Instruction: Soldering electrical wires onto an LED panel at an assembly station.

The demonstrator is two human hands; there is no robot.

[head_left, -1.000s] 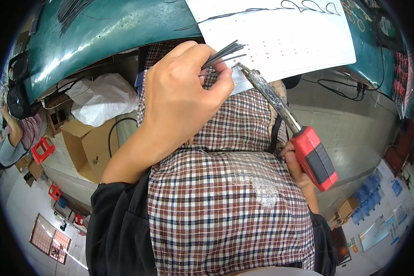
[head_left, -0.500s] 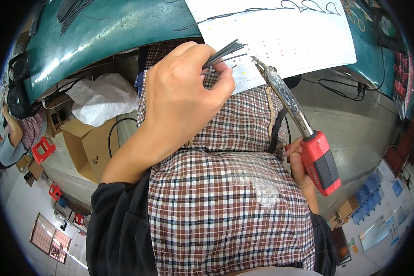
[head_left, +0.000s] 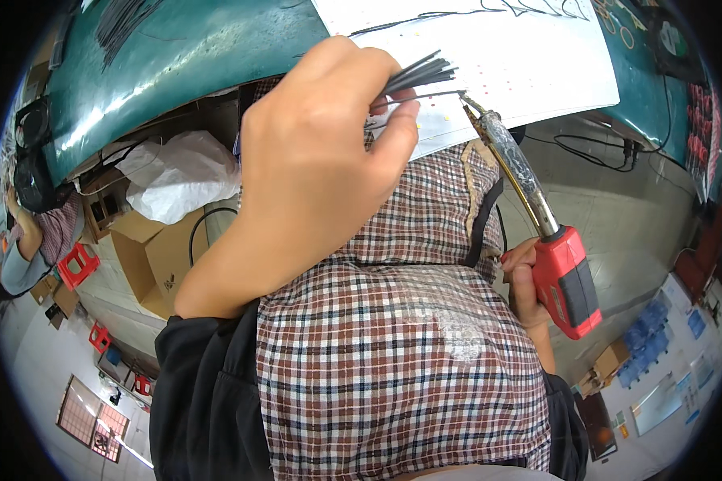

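Observation:
My left hand (head_left: 317, 136) is closed round a bundle of thin black wires (head_left: 425, 74), whose ends fan out to the right past my fingertips. One single wire (head_left: 435, 96) sticks out below the bundle, its end at the tip of a soldering iron (head_left: 569, 276). Whether the two touch I cannot tell for sure. The iron has a red and black handle and a stained metal barrel slanting up to the left. My right hand (head_left: 525, 280) grips the handle from behind, with part of its fingers hidden. Beneath the wires lies a white board (head_left: 537, 72) with small coloured dots.
More black wires (head_left: 124, 28) lie on the green tabletop (head_left: 225, 48). Looped dark wires (head_left: 529, 8) rest on the board. A black cable (head_left: 594, 152) hangs at the table edge. Left of my arm are a white plastic bag (head_left: 184, 172) and an opened cardboard box (head_left: 148, 260).
My left hand has shifted slightly right and up with the wires. The soldering iron has moved a little right, and the single wire's end is now at its tip.

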